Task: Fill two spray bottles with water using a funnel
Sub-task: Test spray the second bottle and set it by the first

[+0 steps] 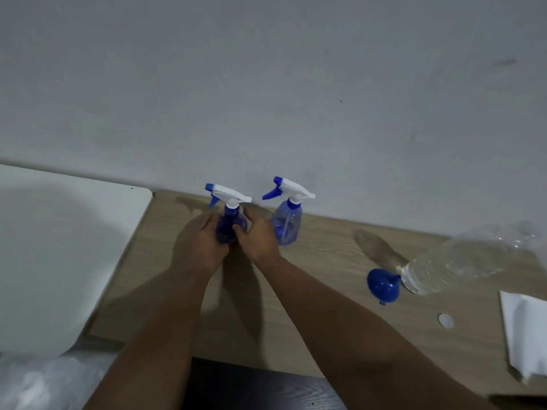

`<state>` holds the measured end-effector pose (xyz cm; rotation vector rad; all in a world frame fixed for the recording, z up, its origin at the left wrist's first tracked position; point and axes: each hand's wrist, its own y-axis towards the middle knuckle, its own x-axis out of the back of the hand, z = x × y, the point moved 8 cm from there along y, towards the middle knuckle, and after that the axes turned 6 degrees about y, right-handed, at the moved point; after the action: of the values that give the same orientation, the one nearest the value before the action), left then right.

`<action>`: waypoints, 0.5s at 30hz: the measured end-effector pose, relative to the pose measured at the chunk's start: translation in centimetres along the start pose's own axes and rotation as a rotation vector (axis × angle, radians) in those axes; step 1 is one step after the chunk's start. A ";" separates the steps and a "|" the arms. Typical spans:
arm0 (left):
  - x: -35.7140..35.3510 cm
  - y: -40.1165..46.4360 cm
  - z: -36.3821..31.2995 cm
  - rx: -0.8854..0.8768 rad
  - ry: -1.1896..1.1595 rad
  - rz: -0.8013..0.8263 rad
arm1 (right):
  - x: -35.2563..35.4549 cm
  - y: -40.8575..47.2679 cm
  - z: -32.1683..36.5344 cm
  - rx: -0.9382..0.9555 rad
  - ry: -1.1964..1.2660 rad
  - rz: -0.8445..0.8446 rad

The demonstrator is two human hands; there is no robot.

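Both hands, left (208, 242) and right (258, 236), clamped on dark-blue translucent plastic spray bottle (227, 224); likely light, thin-walled, slippery wet; grip body.

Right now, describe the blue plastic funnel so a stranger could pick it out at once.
Start at the large clear plastic water bottle lying on its side at the right of the wooden table. The small blue plastic funnel lies tipped over right at its mouth. Unlike the two blue spray bottles, it has no white trigger head.
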<state>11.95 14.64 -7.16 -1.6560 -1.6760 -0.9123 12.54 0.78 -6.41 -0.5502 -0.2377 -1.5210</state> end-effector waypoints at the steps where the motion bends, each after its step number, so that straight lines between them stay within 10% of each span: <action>1: 0.2 -0.6 0.4 0.028 0.060 -0.027 | 0.4 -0.8 -0.2 -0.004 -0.004 0.009; 7: -0.3 -8.2 0.5 0.173 0.242 -0.084 | 5.7 -7.1 -3.1 -0.018 0.106 -0.039; 15: -8.2 -14.7 -17.2 0.006 0.097 0.181 | 20.7 -17.5 -15.3 -0.141 0.078 -0.234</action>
<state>-3.24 -3.91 -4.70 -1.7002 -1.4375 -0.8832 -6.30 -24.02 -6.28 -0.5888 -0.1388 -1.7929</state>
